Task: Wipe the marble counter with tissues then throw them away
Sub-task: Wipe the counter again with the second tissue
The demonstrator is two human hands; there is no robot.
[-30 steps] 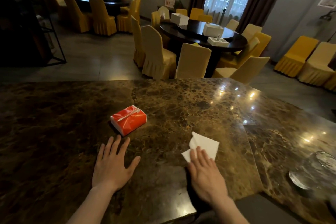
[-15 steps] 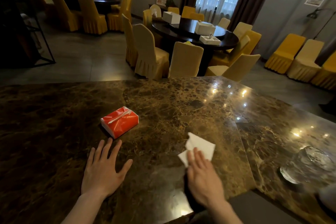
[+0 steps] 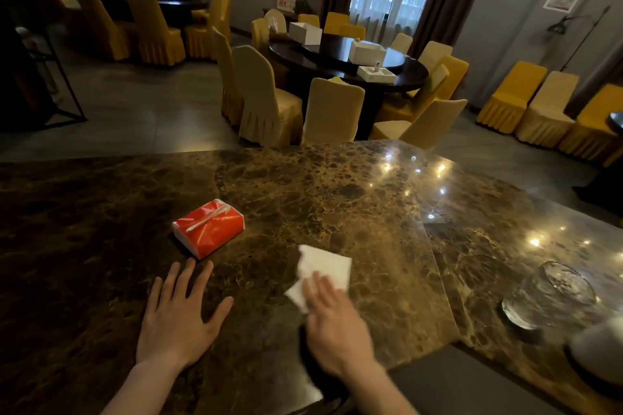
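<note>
A brown veined marble counter (image 3: 337, 199) fills the lower half of the view. My right hand (image 3: 333, 323) lies flat on a white folded tissue (image 3: 323, 269), pressing its near corner against the stone; the hand is blurred. My left hand (image 3: 175, 317) rests palm down on the counter with fingers spread, holding nothing. Just beyond its fingertips sits a red soft pack of tissues (image 3: 209, 227) with a white sheet poking from its slot.
A clear glass dish (image 3: 549, 293) sits on the counter at the right, with a pale object (image 3: 596, 347) near the edge beside it. The counter's front edge steps back to the right of my right wrist. Round tables and yellow-covered chairs stand beyond the counter.
My right hand has slid the tissue a little to the left across the marble. The left hand has stayed flat where it was. The view has tilted slightly.
</note>
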